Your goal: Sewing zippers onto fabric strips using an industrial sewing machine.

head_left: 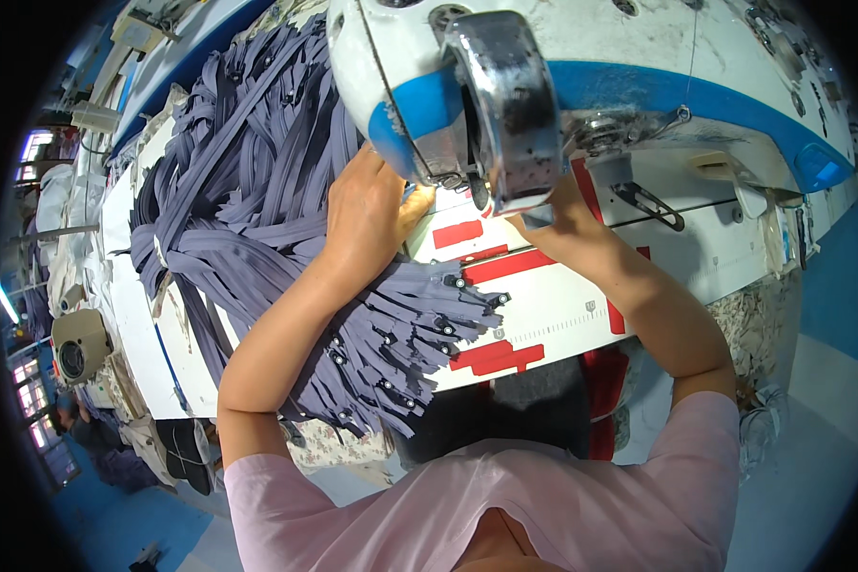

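Note:
A white sewing machine [629, 38] with a blue stripe stands in front of me, and its shiny metal part hangs over the work spot. My left hand [372, 200] is left of the needle area, its thumb and fingers drawn together; what they hold, if anything, is hidden. Behind the metal part, on its right side, my right hand [567, 229] reaches in, with most of its fingers out of sight. A large heap of grey-purple zippers [257, 191] lies under and beside my left forearm. Their ends, with dark sliders, fan out toward the table's front edge.
The white sewing table [572, 310] carries red tape [496, 357] and a printed ruler scale. A black lever [648, 205] sticks out right of the needle area. Patterned cloth lies below the table's edge. At far left, a person [100, 439] is near other machines.

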`<state>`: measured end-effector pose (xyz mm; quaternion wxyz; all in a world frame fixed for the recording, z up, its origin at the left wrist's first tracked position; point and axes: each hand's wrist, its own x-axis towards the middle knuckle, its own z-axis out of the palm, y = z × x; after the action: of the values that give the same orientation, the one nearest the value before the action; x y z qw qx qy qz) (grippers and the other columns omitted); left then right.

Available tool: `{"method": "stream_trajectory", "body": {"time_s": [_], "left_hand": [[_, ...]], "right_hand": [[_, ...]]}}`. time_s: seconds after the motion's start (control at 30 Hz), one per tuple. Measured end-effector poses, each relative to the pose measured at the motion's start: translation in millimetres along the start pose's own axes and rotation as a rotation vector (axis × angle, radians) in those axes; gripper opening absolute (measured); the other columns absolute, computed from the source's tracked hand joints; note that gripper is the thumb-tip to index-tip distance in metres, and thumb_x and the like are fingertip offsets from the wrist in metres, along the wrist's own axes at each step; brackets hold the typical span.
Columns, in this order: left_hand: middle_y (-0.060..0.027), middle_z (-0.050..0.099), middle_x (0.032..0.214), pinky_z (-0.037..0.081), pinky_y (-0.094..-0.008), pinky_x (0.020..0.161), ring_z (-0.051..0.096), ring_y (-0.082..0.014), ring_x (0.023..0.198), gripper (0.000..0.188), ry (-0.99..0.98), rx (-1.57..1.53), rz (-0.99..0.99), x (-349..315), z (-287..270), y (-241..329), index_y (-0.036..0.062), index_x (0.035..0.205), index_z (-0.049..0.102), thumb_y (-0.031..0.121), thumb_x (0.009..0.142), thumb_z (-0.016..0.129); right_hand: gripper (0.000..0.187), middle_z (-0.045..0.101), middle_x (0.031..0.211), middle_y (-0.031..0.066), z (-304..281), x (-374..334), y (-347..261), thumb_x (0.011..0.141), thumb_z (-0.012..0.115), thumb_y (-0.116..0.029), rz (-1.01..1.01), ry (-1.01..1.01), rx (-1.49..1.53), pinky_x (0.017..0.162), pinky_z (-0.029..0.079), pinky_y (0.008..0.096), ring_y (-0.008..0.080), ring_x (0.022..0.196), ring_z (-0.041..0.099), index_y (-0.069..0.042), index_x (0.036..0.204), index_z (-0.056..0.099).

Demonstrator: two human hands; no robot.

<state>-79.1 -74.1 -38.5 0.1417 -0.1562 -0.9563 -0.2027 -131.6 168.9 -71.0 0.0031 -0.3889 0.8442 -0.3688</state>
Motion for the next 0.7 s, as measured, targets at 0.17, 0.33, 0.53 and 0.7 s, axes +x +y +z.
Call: {"method": "stream_trajectory", "body": {"time_s": [0.17, 0.33, 0.53, 0.7], "left_hand": [[-0.0173, 0.063, 0.095, 0.052, -0.0439, 0.075, 0.062, -0.0372, 0.092, 0.031, 0.043, 0.049, 0.015, -2.5, 0.9, -0.2, -0.0019, 0.095, 0.063, 0.009, 0.071, 0.079], [-0.0176, 0.063, 0.096, 0.052, -0.0437, 0.075, 0.062, -0.0368, 0.093, 0.030, 0.068, 0.002, 0.013, 0.3, -2.6, 4.1, -0.0021, 0.094, 0.063, 0.010, 0.072, 0.079], [-0.0166, 0.063, 0.096, 0.051, -0.0440, 0.076, 0.062, -0.0361, 0.092, 0.027, 0.052, -0.012, 0.009, -0.1, -1.9, 1.6, -0.0015, 0.093, 0.063, 0.009, 0.073, 0.078], [-0.0160, 0.063, 0.096, 0.051, -0.0440, 0.076, 0.063, -0.0357, 0.090, 0.027, 0.022, -0.065, -0.005, 1.1, -3.3, 1.6, -0.0005, 0.094, 0.064, 0.009, 0.073, 0.077]], "right_hand": [[0.046, 0.058, 0.119, 0.0101, -5.1, 4.9, -13.3, 0.086, 0.072, -0.004, 0.199, -0.220, 0.032, 0.096, 0.050, 0.0327, 0.0200, 0.114, 0.059, -0.009, 0.127, 0.052], [0.056, 0.055, 0.124, 0.0109, 2.7, -1.6, -15.5, 0.085, 0.074, -0.007, 0.215, -0.132, -0.198, 0.099, 0.048, 0.0320, 0.0197, 0.116, 0.058, -0.007, 0.133, 0.045], [0.065, 0.052, 0.128, 0.0127, -7.1, 0.9, -22.2, 0.084, 0.077, -0.010, 0.166, -0.163, -0.273, 0.101, 0.046, 0.0305, 0.0199, 0.119, 0.055, -0.004, 0.138, 0.041], [0.069, 0.049, 0.130, 0.0140, -6.7, -3.5, -16.4, 0.084, 0.079, -0.014, -0.147, -0.036, -0.484, 0.103, 0.043, 0.0298, 0.0185, 0.121, 0.051, -0.001, 0.138, 0.039]]}}
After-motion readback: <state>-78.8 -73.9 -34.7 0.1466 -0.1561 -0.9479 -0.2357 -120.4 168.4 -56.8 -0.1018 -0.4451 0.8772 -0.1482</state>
